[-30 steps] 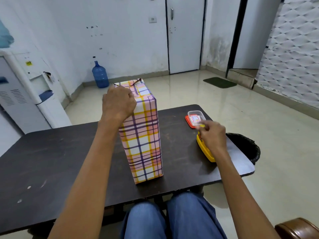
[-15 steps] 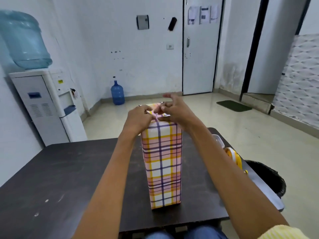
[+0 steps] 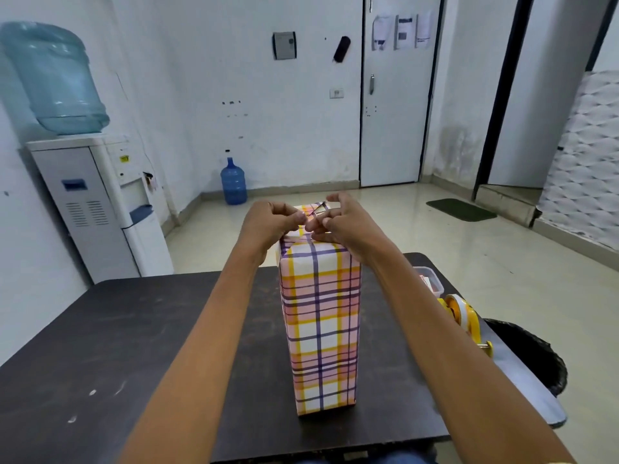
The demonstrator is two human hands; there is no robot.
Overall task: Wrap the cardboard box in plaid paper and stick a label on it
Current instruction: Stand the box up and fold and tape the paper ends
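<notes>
Both hands meet over the top end of the box point(image 3: 320, 323), which stands upright on its narrow end near the middle of the dark table point(image 3: 100, 346). It is fully covered in plaid paper point(image 3: 321, 286), with the folded flaps gathered on top. The left hand point(image 3: 271, 222) has its fingers curled in, tips down at the near edge of the top fold. The right hand point(image 3: 341, 226) is curled likewise, thumb and fingertips closed against those of the left. Something small may be pinched between them (a label, I would judge), but the fingers hide it, and I cannot tell whether either hand grasps anything. If the label is going on now, the folded top is a poor bed for it, since the paper there is ridged and overlapped. It would go on better laid flat across the seam, one edge down first, then smoothed outward with a fingertip to drive out creases. The box is tall and narrow and will likely tip under a sideways push, so pressure should go straight down, with one hand bracing the upper wall. To the right, near the table's edge, a clear tub point(image 3: 432, 283) and a yellow tape dispenser point(image 3: 464, 316) lie within reach — well apart from the box.
</notes>
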